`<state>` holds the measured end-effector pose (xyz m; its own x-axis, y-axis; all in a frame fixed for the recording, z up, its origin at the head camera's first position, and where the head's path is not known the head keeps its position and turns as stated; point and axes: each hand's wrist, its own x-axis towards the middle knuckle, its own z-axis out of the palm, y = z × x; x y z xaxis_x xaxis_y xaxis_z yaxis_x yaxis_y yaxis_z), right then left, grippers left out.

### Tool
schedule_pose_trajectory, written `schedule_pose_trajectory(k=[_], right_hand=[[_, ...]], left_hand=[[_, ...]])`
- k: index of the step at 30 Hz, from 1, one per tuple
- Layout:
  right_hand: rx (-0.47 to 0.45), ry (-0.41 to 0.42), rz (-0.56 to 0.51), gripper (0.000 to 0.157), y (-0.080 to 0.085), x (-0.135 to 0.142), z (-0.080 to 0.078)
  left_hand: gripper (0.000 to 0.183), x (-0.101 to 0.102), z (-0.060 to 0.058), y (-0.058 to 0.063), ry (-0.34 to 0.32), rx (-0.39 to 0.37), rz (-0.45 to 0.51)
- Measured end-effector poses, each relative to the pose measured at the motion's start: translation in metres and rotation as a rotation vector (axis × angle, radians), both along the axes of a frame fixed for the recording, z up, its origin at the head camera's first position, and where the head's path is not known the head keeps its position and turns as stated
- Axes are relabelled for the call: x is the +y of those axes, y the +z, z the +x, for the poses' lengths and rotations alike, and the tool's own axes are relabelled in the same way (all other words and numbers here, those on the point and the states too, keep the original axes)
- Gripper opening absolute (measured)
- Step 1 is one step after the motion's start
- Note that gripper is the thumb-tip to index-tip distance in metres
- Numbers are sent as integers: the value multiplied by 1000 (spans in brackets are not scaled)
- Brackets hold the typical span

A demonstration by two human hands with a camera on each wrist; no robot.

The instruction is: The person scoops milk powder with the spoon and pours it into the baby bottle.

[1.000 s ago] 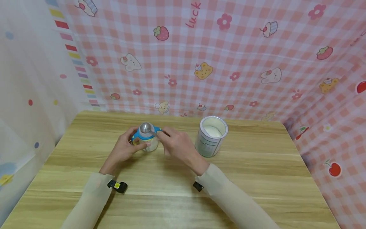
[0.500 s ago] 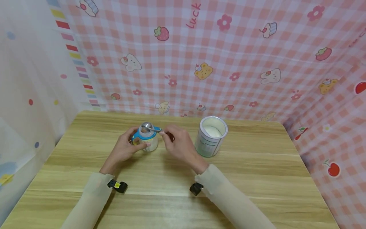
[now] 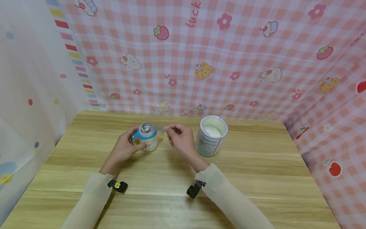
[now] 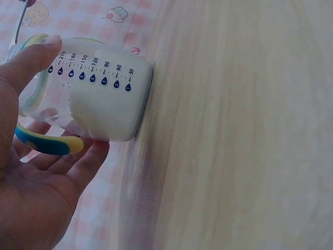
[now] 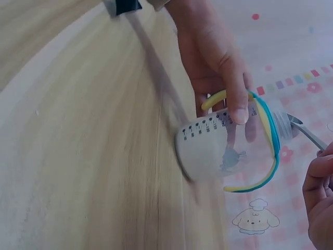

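Note:
A clear baby bottle (image 3: pixel 151 145) with a blue-and-yellow handle ring stands upright on the table, whitish contents in its lower part. My left hand (image 3: pixel 123 147) holds it from the left, thumb (image 4: pixel 39 54) across the front and fingers behind. In the right wrist view the bottle mouth has no cap. A metal spoon (image 5: pixel 312 136) lies with its bowl at that mouth. My right hand (image 3: pixel 182 139) pinches the spoon's handle on the right of the bottle. How much the spoon's bowl holds cannot be made out.
An open can (image 3: pixel 208 147) of white powder stands right of my right hand. The wooden table (image 3: pixel 257 178) reaches a pink checked cloth (image 3: pixel 183 47) at the back. A pale curtain (image 3: pixel 28 127) hangs on the left.
My right hand has turned at the wrist and shifted slightly right, turning the spoon over the bottle mouth. More of the spoon's handle shows. The left hand and bottle have stayed put.

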<state>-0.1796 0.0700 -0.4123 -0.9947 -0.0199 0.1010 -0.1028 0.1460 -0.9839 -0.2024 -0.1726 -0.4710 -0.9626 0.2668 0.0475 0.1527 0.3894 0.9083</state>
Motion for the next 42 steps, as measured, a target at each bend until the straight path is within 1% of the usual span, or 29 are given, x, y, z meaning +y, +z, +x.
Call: schedule_pose_trajectory(k=[4,6,8,11,16,25,29,35,37,42], right_hand=[[-72,-11,-71,15,3,0,0],[-96,-19,-90,16,5,0,1],[-101,-24,-100,17,8,2,1],[-77,-24,-112,16,13,6,2],[4,-4,-139,15,21,19,3],[91,-17,-160,16,35,45,6],[99,-28,-157,17,42,59,9],[81,-90,-160,15,52,83,10],[70,-106,-172,15,54,90,9],[75,-143,-185,14,56,106,7]], left_hand=[[71,0,0,0,-3,2,5],[70,0,0,0,-4,2,7],[70,0,0,0,-2,1,9],[70,-1,1,-1,3,2,10],[69,-1,1,-1,8,9,15],[68,0,0,-1,8,9,9],[68,0,0,-2,10,12,14],[68,0,0,-2,13,1,16],[68,0,0,-2,15,-2,16],[68,0,1,-2,17,-4,21]])
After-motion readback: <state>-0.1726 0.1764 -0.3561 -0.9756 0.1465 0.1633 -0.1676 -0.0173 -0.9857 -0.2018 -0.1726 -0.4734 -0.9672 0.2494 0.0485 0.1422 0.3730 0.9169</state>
